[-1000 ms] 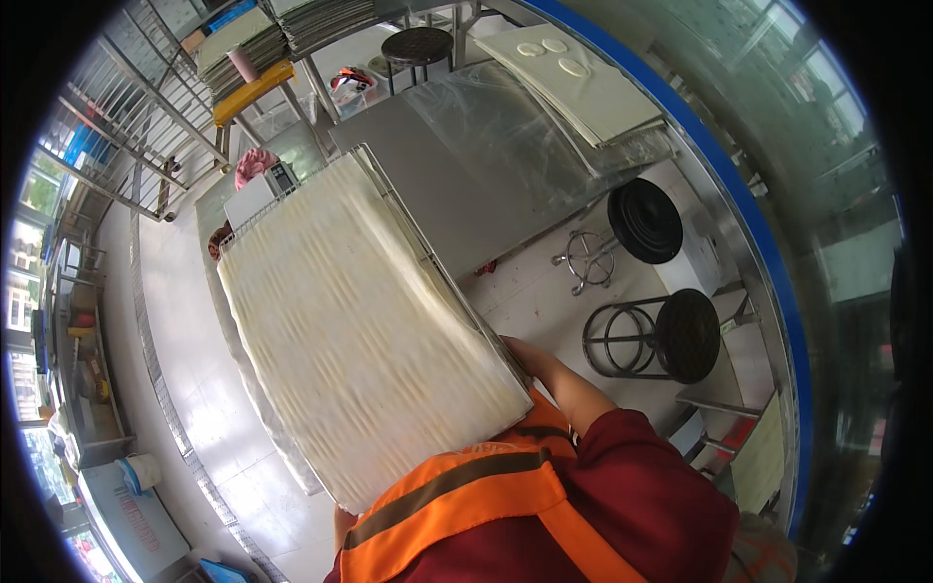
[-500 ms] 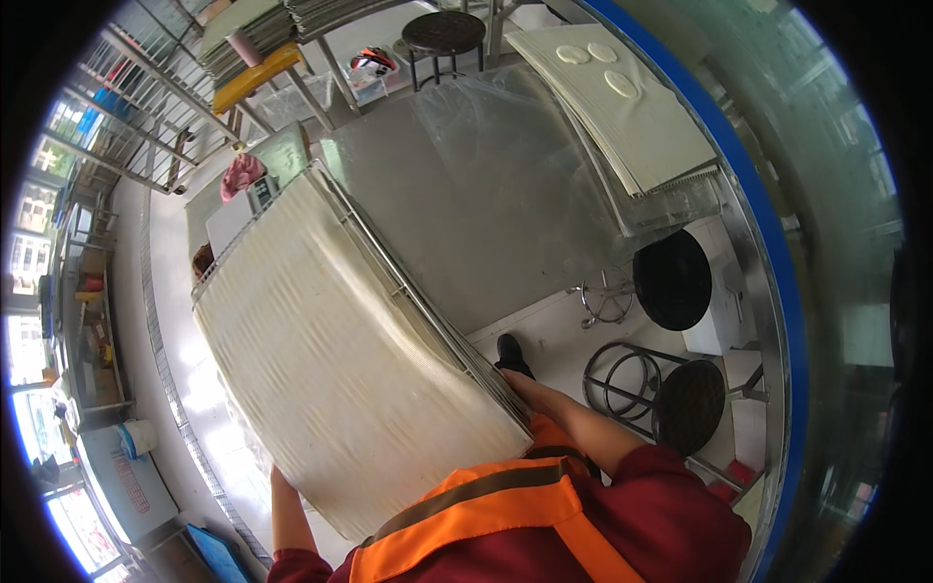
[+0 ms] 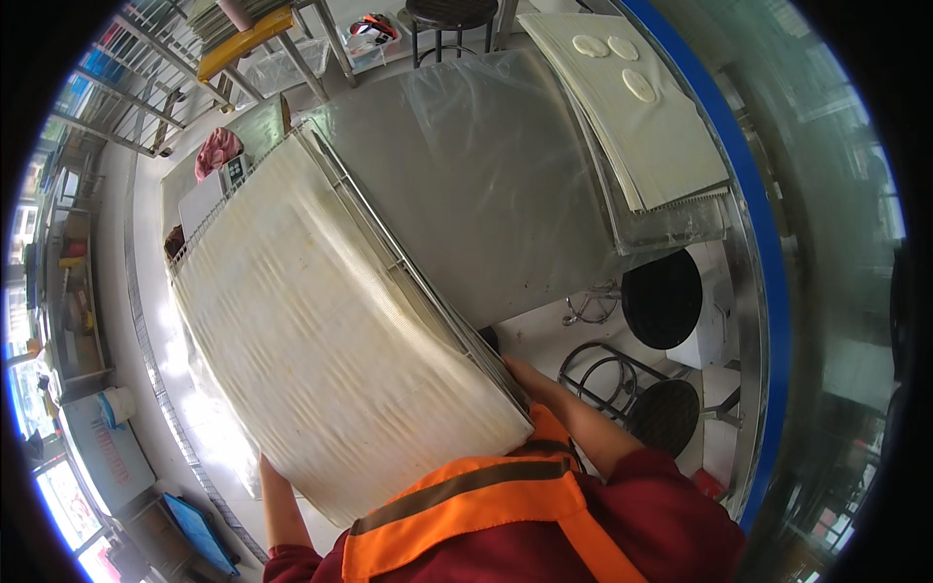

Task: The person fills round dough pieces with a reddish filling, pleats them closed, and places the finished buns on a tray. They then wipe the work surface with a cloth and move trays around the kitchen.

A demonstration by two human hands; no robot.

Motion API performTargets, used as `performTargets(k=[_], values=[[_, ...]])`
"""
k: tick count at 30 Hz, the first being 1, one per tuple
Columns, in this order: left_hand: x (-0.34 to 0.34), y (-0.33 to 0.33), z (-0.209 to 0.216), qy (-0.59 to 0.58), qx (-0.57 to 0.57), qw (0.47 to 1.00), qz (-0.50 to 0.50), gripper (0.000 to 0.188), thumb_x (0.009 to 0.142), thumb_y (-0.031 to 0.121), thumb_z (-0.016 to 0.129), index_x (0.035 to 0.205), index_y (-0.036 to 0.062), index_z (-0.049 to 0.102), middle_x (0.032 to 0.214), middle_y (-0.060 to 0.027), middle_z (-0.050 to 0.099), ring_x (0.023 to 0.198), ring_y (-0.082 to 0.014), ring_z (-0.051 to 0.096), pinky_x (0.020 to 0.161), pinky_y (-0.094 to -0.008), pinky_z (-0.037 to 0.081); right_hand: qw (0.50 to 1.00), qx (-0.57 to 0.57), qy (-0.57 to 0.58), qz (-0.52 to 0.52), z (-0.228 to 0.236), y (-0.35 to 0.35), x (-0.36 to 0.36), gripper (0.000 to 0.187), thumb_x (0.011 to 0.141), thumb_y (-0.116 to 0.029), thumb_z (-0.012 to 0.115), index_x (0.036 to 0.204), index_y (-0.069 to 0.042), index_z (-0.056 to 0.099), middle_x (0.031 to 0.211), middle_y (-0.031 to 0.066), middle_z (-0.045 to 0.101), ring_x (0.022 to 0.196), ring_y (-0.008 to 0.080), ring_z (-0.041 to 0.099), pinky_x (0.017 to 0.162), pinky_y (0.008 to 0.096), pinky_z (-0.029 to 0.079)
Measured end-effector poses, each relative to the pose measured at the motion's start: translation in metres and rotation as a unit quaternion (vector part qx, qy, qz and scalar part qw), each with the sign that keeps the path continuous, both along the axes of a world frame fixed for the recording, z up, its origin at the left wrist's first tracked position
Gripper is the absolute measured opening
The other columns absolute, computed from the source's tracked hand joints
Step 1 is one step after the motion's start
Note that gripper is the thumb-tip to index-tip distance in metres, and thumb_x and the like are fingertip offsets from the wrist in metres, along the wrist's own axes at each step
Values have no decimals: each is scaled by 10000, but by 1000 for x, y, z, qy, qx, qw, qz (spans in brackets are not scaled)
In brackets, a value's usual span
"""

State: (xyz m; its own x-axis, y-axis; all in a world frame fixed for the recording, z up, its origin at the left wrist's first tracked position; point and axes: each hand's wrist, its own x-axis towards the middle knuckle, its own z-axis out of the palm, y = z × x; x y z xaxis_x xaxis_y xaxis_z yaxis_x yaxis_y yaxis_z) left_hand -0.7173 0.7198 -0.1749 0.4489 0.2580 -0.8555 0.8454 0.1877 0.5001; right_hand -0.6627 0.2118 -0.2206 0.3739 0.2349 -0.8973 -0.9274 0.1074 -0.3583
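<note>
While tilted above the worktop [image 3: 505, 194], the tray stack [image 3: 330, 330] is gripped (edges, four and seven o'clock) by right hand [image 3: 520, 374] and left hand [image 3: 267, 471]; fingers hidden.

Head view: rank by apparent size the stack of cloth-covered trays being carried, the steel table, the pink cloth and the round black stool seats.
1. Stack of cloth-covered trays, though it is nearest the camera, so enlarged.
2. Steel table.
3. Black stool seats, the two by the table looking alike.
4. Pink cloth.
</note>
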Motion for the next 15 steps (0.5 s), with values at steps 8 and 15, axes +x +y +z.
performTargets(k=[8, 15], values=[[29, -56, 3, -16, 8, 1000, -2, 576, 938, 528, 401, 1172, 41, 598, 1087, -72, 626, 978, -185, 570, 852, -371, 468, 999, 11, -44, 21, -39, -68, 11, 449, 961, -335, 314, 1099, -19, 601, 988, 115, 625, 833, 172, 589, 755, 325, 466], [101, -106, 0, -52, 20, 997, -52, 573, 939, 524, 404, 1166, 37, 603, 1079, -72, 629, 972, -182, 571, 849, -369, 468, 998, -15, -61, 5, 3, -108, 37, 451, 953, -337, 354, 1152, -6, 586, 1030, 139, 640, 861, 178, 621, 778, 327, 484]])
